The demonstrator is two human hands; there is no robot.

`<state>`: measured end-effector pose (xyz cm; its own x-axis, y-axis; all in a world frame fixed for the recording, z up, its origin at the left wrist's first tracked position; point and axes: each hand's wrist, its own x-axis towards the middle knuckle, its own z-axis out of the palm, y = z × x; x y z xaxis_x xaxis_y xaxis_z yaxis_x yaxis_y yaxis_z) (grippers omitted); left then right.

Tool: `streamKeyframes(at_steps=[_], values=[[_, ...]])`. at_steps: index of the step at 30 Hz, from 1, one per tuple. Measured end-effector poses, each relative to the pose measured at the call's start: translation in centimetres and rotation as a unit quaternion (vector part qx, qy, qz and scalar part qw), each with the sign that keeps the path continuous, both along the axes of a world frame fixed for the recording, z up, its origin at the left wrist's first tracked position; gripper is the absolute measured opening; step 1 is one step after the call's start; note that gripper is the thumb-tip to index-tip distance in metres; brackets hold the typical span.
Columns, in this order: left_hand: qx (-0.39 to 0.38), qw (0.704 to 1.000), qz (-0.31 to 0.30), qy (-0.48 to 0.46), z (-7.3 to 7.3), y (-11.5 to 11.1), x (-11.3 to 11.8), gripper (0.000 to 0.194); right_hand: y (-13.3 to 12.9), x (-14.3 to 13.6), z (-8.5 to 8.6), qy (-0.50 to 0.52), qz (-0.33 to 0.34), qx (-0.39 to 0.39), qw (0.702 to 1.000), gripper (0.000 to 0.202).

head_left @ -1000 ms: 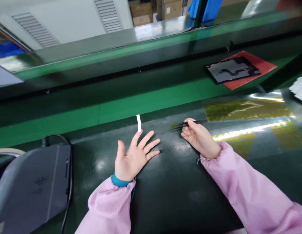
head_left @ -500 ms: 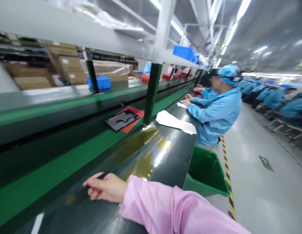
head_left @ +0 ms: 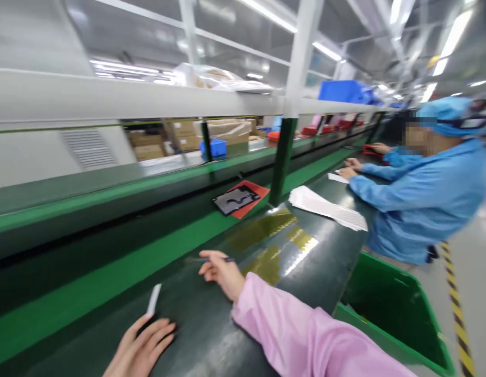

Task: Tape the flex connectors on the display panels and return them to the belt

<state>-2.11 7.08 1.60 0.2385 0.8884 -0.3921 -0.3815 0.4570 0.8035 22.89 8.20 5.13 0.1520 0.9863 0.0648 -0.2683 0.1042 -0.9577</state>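
My right hand (head_left: 221, 272), in a pink sleeve, is closed round a thin dark pen-like tool (head_left: 227, 259) above the dark green bench (head_left: 211, 335). At the lower left, my left hand (head_left: 143, 345) has its fingers spread over the bench. A narrow white strip (head_left: 154, 299) touches or lies just beyond its index fingertip; whether it is held is unclear. Yellow film pieces (head_left: 266, 264) lie on the bench to the right of my right hand.
A black-and-grey flat part (head_left: 235, 200) lies on a red sheet (head_left: 253, 207) beside a green post (head_left: 283, 162). White sheets (head_left: 327, 208) are stacked on the bench. A green bin (head_left: 396, 309) stands at the right, near a person in blue (head_left: 416, 193).
The view has swung left, shifting the scene rightward. My left hand has come into view by the white strip. My right hand still holds the tool.
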Motion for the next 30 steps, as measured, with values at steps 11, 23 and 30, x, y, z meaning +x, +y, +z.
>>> streamKeyframes(at_steps=[11, 23, 30], values=[[0.032, 0.998, -0.032, -0.046, 0.0, -2.3, -0.3, 0.051, 6.8, 9.9, 1.9, -0.505, -0.017, 0.042, 0.862, 0.007], [0.015, 0.998, -0.008, -0.057, 1.9, -3.6, 0.6, 0.055, 15.5, 18.6, 1.3, -0.823, 0.014, -0.037, 0.566, 0.012], [0.180, 0.983, 0.041, -0.007, 1.9, -1.1, 5.9, 0.119, 15.0, 11.6, 3.6, -0.813, -0.021, 0.088, 0.575, 0.019]])
